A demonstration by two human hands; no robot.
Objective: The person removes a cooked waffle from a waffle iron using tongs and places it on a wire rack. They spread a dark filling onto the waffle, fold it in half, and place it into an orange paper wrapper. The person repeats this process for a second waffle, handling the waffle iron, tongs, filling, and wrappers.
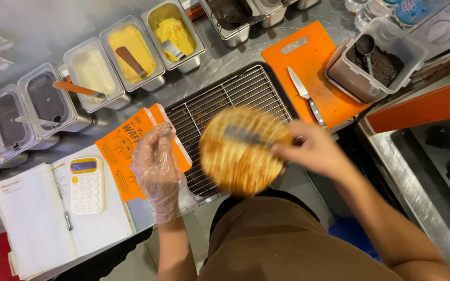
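Brown apron up close, round waffle [238,151] held just above the wire rack [246,93].

Right hand [313,151] grips a blurry tool, maybe a knife, laid across the waffle. Gloved left hand [157,166] rests loosely curled on the orange paper sleeve [123,148], holding nothing. Calculator [86,184] sits on an open notebook near left; orange cutting board [313,67] with a knife [305,96] far right on the table.
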